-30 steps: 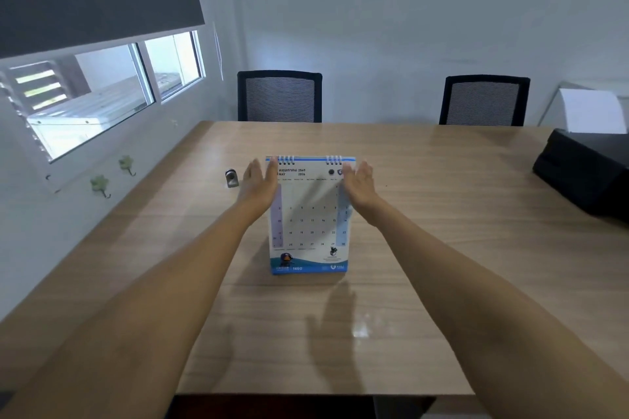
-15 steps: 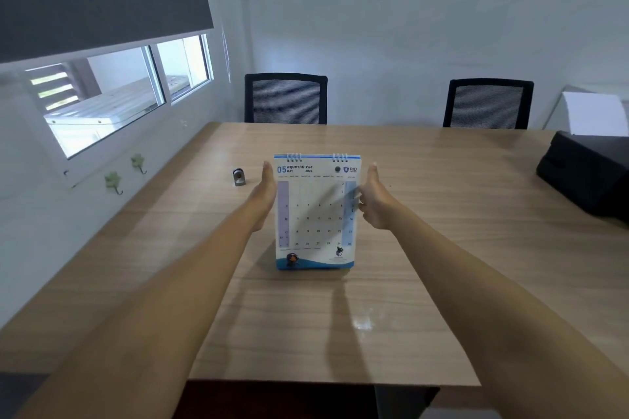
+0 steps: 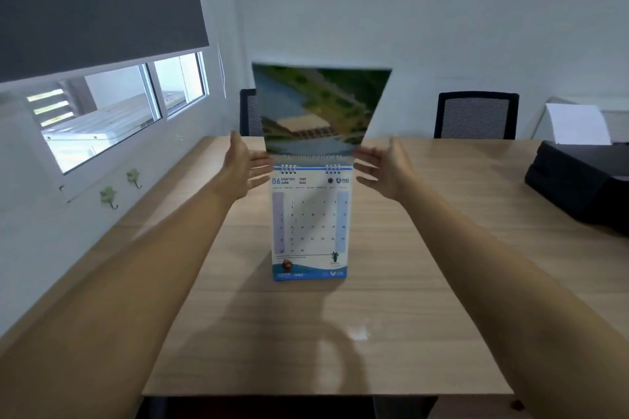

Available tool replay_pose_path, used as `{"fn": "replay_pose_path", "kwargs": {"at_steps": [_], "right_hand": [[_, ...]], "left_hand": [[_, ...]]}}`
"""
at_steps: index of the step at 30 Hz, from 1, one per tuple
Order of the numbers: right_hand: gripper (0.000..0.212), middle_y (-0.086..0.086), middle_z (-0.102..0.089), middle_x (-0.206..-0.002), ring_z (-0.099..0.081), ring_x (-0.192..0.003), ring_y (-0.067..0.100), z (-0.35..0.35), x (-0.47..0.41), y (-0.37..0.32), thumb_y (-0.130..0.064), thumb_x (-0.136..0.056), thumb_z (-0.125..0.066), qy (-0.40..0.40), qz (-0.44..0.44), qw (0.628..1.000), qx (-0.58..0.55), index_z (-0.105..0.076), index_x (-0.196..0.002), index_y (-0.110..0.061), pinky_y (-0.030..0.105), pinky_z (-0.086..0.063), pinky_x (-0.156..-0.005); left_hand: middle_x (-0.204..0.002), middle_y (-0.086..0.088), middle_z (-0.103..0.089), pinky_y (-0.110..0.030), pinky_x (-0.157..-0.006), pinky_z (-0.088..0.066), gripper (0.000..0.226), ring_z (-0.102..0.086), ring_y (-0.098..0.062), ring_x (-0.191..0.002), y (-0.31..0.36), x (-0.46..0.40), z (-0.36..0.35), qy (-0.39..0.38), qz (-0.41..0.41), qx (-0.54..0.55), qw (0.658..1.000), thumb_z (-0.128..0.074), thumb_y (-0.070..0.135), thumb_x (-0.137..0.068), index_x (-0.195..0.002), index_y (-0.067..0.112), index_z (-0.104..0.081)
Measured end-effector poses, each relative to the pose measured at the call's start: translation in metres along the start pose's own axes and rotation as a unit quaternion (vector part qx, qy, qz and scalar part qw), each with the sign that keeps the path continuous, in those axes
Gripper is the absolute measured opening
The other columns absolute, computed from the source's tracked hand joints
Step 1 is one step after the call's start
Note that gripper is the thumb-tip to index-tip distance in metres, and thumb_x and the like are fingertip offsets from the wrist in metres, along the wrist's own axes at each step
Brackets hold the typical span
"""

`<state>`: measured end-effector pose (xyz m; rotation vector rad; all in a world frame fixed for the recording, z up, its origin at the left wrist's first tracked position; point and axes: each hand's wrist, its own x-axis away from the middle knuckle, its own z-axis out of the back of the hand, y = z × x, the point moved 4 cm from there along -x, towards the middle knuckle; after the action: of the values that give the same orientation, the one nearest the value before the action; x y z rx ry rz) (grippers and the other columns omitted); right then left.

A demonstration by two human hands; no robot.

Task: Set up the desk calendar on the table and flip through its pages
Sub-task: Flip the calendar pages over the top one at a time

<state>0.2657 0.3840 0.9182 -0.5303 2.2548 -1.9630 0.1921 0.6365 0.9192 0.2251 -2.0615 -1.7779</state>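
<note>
Soft daylight from window (image 3: 112,112); glare patch on table (image 3: 357,333); wide-angle edge distortion.

The calendar (image 3: 309,224) is showing "06" and "JUNE" in blue at the top left of its page, "RID" beside a shield logo at top right, date numbers up to 30 in the grid, and "1460" on the blue bottom band.

Sitting at wood table (image 3: 425,248) w/ two black mesh chairs (image 3: 476,116) behind, white walls, window (image 3: 112,112) w/ grey blind (image 3: 95,3) letting daylight in.
</note>
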Motion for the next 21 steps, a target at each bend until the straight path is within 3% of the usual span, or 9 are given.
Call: {"fn": "replay_pose_path", "kwargs": {"at_steps": [2,4,6,8,10,12,15,21], "right_hand": [[0.071,0.002,-0.048,-0.146,-0.037,-0.138,0.024,-0.009,-0.001,-0.002,-0.053,-0.099,-0.004,0.006,0.061,0.995,0.077,-0.052,-0.134,-0.015,0.046,-0.029,-0.111],[0.066,0.007,-0.034,-0.156,-0.027,-0.144,0.025,-0.024,-0.002,-0.002,-0.049,-0.1,-0.005,-0.011,0.135,0.965,0.227,-0.037,-0.146,-0.013,0.048,-0.023,-0.118],[0.058,0.011,-0.017,-0.161,-0.012,-0.149,0.024,-0.036,-0.011,0.006,-0.039,-0.103,-0.005,-0.035,0.175,0.885,0.43,-0.02,-0.153,-0.012,0.047,-0.012,-0.122],[0.055,0.005,0.005,-0.164,0.007,-0.15,0.024,-0.04,-0.024,0.018,-0.036,-0.102,-0.01,-0.023,0.16,0.799,0.58,-0.002,-0.154,-0.019,0.05,-0.003,-0.122],[0.061,-0.003,0.014,-0.162,0.014,-0.149,0.023,-0.04,-0.032,0.027,-0.048,-0.099,-0.011,0.002,0.158,0.766,0.624,0.005,-0.154,-0.025,0.054,0.001,-0.119],[0.067,-0.006,0.016,-0.162,0.015,-0.149,0.021,-0.04,-0.038,0.035,-0.057,-0.095,-0.009,0.01,0.179,0.75,0.636,0.007,-0.153,-0.026,0.053,0.004,-0.118],[0.072,-0.005,0.015,-0.162,0.013,-0.15,0.02,-0.037,-0.045,0.047,-0.061,-0.093,-0.007,0.015,0.169,0.738,0.653,0.007,-0.153,-0.025,0.051,0.008,-0.118],[0.074,0.002,0.002,-0.164,0.009,-0.15,0.022,-0.038,-0.049,0.055,-0.062,-0.093,-0.006,0.027,0.147,0.746,0.649,0.002,-0.154,-0.022,0.05,0.007,-0.119]], "left_hand": [[-0.139,-0.011,-0.051,-0.04,-0.093,-0.041,0.081,-0.051,-0.028,-0.119,0.0,-0.005,-0.009,-0.003,-0.05,-0.101,0.994,-0.01,0.063,-0.091,-0.133,0.007,-0.049],[-0.143,-0.011,-0.046,-0.042,-0.096,-0.038,0.07,-0.047,-0.031,-0.122,-0.003,-0.008,-0.018,0.02,-0.115,-0.249,0.962,-0.013,0.059,-0.093,-0.132,0.015,-0.05],[-0.142,-0.015,-0.046,-0.04,-0.094,-0.037,0.055,-0.046,-0.031,-0.119,-0.007,-0.011,-0.026,0.031,-0.196,-0.401,0.894,-0.019,0.048,-0.095,-0.124,0.015,-0.053],[-0.154,-0.013,-0.027,-0.041,-0.109,-0.027,0.053,-0.028,-0.03,-0.138,-0.018,-0.018,-0.034,0.006,-0.264,-0.553,0.79,-0.021,0.041,-0.098,-0.135,0.01,-0.042],[-0.161,-0.007,-0.004,-0.042,-0.118,-0.01,0.062,-0.004,-0.026,-0.147,-0.03,-0.028,-0.034,0.001,-0.265,-0.615,0.742,-0.02,0.049,-0.096,-0.148,0.014,-0.022],[-0.161,-0.001,0.006,-0.045,-0.119,-0.006,0.069,0.006,-0.024,-0.148,-0.039,-0.037,-0.032,0.005,-0.255,-0.653,0.713,-0.016,0.058,-0.092,-0.151,0.022,-0.008],[-0.161,0.002,0.008,-0.049,-0.117,-0.005,0.075,0.009,-0.023,-0.148,-0.046,-0.044,-0.031,-0.008,-0.231,-0.674,0.702,-0.011,0.068,-0.087,-0.15,0.031,0.001],[-0.161,0.002,0.009,-0.05,-0.118,-0.004,0.08,0.009,-0.024,-0.148,-0.057,-0.052,-0.029,-0.027,-0.199,-0.618,0.76,-0.012,0.075,-0.08,-0.148,0.038,0.005]]}}
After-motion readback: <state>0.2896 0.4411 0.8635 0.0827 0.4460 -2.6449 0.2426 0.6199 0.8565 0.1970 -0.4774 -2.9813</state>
